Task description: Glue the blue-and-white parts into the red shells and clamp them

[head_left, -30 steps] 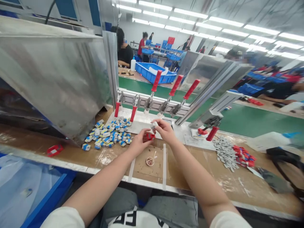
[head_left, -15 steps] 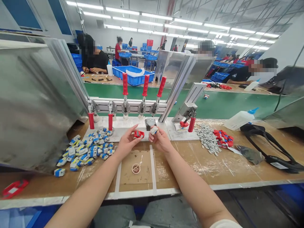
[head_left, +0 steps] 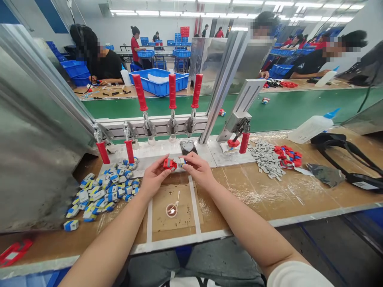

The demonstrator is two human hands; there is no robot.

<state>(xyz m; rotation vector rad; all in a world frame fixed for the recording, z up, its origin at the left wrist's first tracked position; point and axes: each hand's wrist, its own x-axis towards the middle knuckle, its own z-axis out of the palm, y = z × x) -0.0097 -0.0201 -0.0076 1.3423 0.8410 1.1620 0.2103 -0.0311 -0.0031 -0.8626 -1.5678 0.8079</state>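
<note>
Left hand: my left hand (head_left: pixel 154 180) pinches a small red part (head_left: pixel 169 163) between thumb and fingertips, above the bench's far edge.
Right hand: my right hand (head_left: pixel 199 170) grips a small white-and-blue block (head_left: pixel 180 161) at its fingertips.
Key relation: the block sits just right of the red part, touching or nearly so; I cannot tell which. Both hands are equally close.
Long axis: the red part runs roughly left to right.
Nearby: a pile of blue-and-white blocks (head_left: pixel 104 191) lies to the left; a small glue cup (head_left: pixel 171 209) sits nearer me.
Hidden: fingers cover both pieces' undersides, and their shapes are too small to make out.
</note>
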